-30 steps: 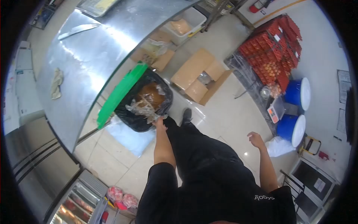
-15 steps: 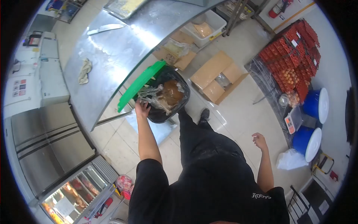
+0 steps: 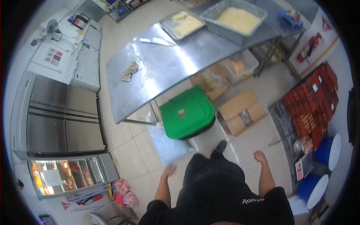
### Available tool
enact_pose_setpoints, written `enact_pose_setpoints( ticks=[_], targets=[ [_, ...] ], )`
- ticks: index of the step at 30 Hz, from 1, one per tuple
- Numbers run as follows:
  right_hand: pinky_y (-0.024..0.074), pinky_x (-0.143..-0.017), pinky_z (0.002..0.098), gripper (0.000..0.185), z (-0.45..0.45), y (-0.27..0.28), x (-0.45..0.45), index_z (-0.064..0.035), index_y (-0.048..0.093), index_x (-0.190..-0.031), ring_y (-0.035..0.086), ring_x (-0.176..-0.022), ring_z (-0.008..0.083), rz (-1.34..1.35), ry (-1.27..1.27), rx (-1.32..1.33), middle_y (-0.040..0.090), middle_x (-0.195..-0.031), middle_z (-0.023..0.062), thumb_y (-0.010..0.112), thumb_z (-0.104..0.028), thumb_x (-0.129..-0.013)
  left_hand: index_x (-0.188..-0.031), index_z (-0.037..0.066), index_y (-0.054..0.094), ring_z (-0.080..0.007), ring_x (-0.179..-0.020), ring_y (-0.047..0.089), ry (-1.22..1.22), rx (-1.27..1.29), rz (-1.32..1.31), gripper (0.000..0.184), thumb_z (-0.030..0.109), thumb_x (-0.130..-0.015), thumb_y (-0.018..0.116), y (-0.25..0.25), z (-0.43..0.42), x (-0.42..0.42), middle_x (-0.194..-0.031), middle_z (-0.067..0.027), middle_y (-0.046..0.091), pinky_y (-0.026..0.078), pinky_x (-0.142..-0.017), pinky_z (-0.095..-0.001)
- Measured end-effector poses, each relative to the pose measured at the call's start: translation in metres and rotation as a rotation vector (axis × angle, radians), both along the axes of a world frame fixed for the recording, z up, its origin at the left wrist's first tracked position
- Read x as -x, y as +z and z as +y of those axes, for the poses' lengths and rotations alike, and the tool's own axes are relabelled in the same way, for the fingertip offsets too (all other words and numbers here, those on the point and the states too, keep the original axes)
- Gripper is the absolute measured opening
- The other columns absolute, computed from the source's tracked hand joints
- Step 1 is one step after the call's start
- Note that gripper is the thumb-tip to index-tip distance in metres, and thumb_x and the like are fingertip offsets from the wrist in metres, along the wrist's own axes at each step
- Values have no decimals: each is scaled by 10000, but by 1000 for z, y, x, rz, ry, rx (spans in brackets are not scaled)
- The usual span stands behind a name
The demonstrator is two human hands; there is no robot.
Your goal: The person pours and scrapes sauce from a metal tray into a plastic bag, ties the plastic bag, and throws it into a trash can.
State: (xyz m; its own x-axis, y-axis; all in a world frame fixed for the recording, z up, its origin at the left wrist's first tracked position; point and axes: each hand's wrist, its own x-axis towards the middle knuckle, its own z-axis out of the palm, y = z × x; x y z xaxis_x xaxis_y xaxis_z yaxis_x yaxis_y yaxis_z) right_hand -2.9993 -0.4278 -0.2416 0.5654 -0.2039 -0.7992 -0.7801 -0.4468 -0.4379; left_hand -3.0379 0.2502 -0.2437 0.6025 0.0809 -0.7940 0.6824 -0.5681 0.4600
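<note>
A black bin with a green lid (image 3: 187, 112) stands at the front edge of the steel table, its lid down and its contents hidden. My left hand (image 3: 171, 170) is in the air near my left thigh, below the bin and apart from it. It looks empty and open, though its fingers are slightly blurred. Out to my right, over the floor, my right hand (image 3: 258, 156) hangs with loosely bent fingers and nothing in it. Beside the bin lies a pale blue sack (image 3: 168, 144) on the tiles.
An open cardboard box (image 3: 236, 116) sits right of the bin. On the steel table (image 3: 150, 82) are a cloth (image 3: 129, 71), a knife (image 3: 157, 41), a tray (image 3: 182, 24) and a grey tub (image 3: 210, 24). Red egg trays (image 3: 309, 105) and blue tubs (image 3: 313, 191) line the right side.
The green lid has gone from raised to down over the bin. My left hand has let go of it and drawn back toward my body. The view has shifted.
</note>
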Motion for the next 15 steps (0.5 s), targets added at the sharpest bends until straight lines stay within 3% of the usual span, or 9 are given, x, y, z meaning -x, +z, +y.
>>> enact_pose_setpoints(
  ticks=[1,3,8,11,13,15],
  targets=[
    [492,-460,304,241,6,3,-14,-65,675,-952,601,-569,153,25,21,1,644,-684,89,476,-108,-823,-1166,81,588,-182,-650,635,181,26,168,445,416,-874,609,28,-3,16,-878,-74,683,476,-521,-326],
    [500,-474,306,238,22,9,-42,-68,676,-961,606,-572,157,-24,120,7,652,-699,88,479,-120,-839,-1206,106,558,-194,-711,655,384,-11,192,446,401,-876,612,39,15,65,-964,-90,684,480,-580,-323],
    [513,-510,341,218,88,18,-112,-52,686,-922,619,-559,197,-205,505,134,649,-660,112,517,-172,-854,-1221,98,532,-209,-777,664,781,59,55,401,354,-917,586,60,45,141,-993,-111,673,498,-625,-329],
    [518,-536,380,253,142,-17,-146,-33,701,-900,640,-556,252,-453,751,237,651,-639,157,549,-226,-839,-1226,99,518,-220,-786,670,917,111,-54,384,341,-933,578,70,54,189,-996,-117,672,504,-629,-331],
    [517,-544,372,257,213,40,-142,-41,708,-920,648,-584,263,-529,627,139,669,-690,159,562,-221,-810,-1225,101,501,-227,-800,675,933,138,-70,407,365,-929,589,54,67,238,-992,-120,676,503,-631,-334],
    [523,-615,367,257,265,5,-135,-55,709,-932,654,-653,245,-775,748,118,682,-745,135,554,-203,-790,-1228,100,490,-239,-807,677,985,166,-28,417,367,-925,595,33,77,298,-1003,-125,678,505,-648,-357]
  ],
)
